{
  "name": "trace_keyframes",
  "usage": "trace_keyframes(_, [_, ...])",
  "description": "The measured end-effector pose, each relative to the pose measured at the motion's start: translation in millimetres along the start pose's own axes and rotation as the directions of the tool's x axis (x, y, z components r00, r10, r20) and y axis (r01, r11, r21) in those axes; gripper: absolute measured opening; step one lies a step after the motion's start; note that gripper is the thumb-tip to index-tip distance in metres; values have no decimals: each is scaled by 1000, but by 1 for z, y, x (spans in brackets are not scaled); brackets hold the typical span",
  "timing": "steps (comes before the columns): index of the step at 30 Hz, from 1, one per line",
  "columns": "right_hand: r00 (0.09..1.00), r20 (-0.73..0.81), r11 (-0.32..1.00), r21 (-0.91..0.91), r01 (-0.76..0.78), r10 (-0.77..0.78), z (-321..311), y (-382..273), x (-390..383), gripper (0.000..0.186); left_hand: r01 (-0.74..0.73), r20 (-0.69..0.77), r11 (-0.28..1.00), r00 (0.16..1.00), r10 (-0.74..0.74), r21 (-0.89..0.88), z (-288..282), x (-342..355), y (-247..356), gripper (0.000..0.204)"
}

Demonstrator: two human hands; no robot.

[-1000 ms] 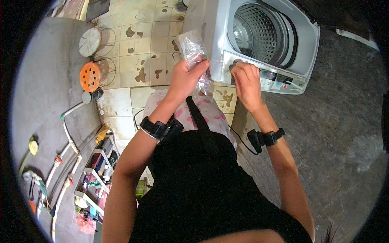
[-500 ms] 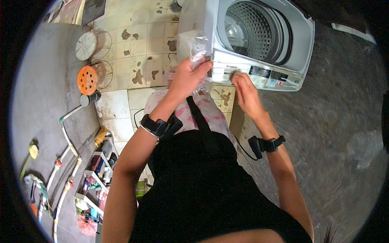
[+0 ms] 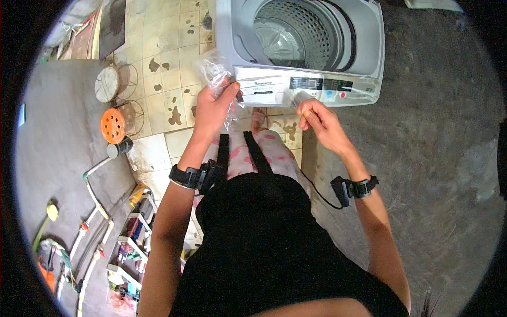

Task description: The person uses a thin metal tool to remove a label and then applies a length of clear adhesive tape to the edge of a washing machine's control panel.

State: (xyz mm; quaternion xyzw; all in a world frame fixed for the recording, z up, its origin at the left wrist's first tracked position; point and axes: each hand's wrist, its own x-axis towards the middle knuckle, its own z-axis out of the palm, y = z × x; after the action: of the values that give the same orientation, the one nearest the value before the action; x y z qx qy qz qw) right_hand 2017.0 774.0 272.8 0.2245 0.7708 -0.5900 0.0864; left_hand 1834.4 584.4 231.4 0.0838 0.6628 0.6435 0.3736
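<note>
My left hand (image 3: 214,108) is closed on crumpled clear plastic (image 3: 214,67), beside the left front corner of a grey top-loading washing machine (image 3: 376,58). My right hand (image 3: 322,124) pinches a thin transparent piece, apparently film (image 3: 298,96), just in front of the control panel (image 3: 322,87) with its display and buttons. The machine stands open, its steel drum (image 3: 282,37) in view. Below my hands are my legs in pink-patterned white cloth, with black straps hanging over them, and one foot (image 3: 257,117) on the tiles.
An orange perforated stool (image 3: 112,126) and a white-topped stool (image 3: 107,83) stand on the stained tiles (image 3: 179,63) at left. Pipes with red valves (image 3: 84,227) run along the grey wall, beside a crowded white rack (image 3: 129,267). Dark concrete floor (image 3: 433,158) lies to the right.
The machine appears further left and higher in view. My left hand has shifted left with the plastic. My right hand has drawn down off the panel, and transparent film now shows at its fingertips.
</note>
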Motion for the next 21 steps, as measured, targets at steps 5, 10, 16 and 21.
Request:
trace_keyframes(5, [988,-152,990,-132,-54,34,-30,40,-45,10,-16,-22,1000,1000,16,14,21,-3,7,12])
trace_keyframes(10, [955,-282,932,-312,-182,92,-81,59,-108,13,-34,-36,994,999,38,107,35,-5,10,17])
trace_keyframes(16, [858,-464,967,218,-130,219,-127,66,-183,8,-67,59,990,996,60,126,55,-11,25,14])
trace_keyframes(21, [827,-526,882,464,85,197,-147,49,-225,6,-66,136,986,990,46,153,79,-22,43,11])
